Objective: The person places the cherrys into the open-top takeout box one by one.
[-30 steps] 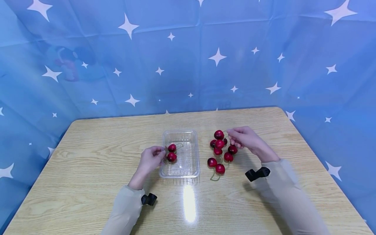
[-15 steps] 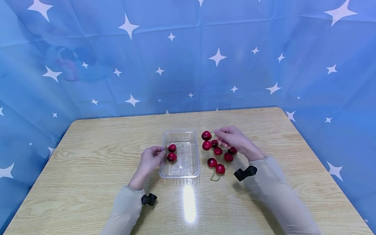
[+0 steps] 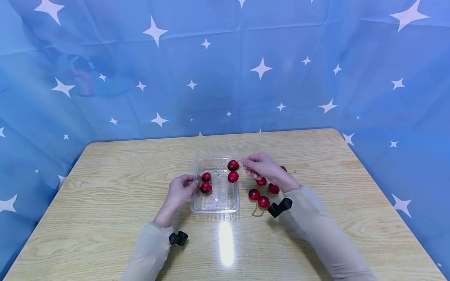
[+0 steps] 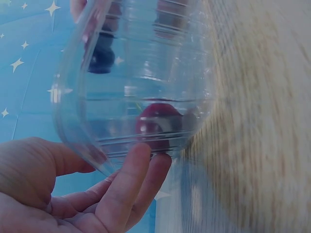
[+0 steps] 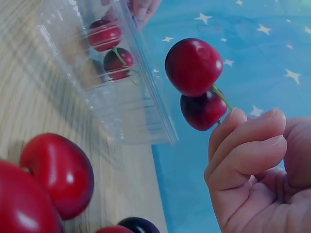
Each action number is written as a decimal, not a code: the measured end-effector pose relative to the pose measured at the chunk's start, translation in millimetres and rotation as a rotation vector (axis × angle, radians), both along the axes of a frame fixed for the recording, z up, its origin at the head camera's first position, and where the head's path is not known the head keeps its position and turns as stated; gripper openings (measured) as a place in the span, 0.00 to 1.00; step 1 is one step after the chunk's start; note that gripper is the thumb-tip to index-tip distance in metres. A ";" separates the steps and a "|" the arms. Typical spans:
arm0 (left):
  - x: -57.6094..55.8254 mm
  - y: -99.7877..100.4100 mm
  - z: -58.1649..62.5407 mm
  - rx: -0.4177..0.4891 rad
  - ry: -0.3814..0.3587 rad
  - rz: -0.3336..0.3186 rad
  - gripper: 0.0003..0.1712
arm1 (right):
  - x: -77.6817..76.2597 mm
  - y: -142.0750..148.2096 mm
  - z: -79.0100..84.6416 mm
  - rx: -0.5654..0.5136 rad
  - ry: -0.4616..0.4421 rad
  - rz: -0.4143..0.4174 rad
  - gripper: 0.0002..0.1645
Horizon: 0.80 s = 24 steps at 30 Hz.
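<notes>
A clear plastic container [image 3: 225,195] stands on the table with two cherries [image 3: 206,187] inside, at its left side. My left hand [image 3: 181,192] grips the container's left wall; in the left wrist view the thumb is at the rim and the fingers lie against the outside. By their green stems, my right hand [image 3: 261,167] pinches a pair of cherries [image 5: 193,68]. In the head view this pair [image 3: 233,176] hangs over the container's right rim. Below and beside the right hand, several more cherries [image 3: 263,201] lie on the table, some partly hidden by the hand.
The wooden table [image 3: 123,187] reaches back to a blue cloth [image 3: 225,78] with white stars. A black wrist camera [image 3: 279,207] sits on the right sleeve, close to the loose cherries. Another wrist camera [image 3: 178,238] is on the left sleeve.
My right hand has carried the pair of cherries leftward, from above the other cherries to the container's right rim. The left hand and the container have stayed in place.
</notes>
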State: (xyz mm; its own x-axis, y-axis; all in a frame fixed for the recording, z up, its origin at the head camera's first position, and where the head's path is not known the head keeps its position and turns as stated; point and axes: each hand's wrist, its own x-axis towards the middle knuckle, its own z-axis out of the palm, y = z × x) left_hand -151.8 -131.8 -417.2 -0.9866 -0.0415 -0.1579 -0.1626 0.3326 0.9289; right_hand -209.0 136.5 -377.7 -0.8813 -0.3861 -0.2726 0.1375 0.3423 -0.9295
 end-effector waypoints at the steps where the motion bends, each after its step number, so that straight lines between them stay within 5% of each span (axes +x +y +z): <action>1: 0.0 0.0 -0.1 0.000 0.001 0.001 0.13 | -0.6 -1.5 -0.6 0.006 0.000 0.001 0.20; 24: -0.9 0.4 0.3 -0.014 0.002 -0.001 0.14 | -6.9 -39.2 -6.6 0.225 0.095 -0.015 0.23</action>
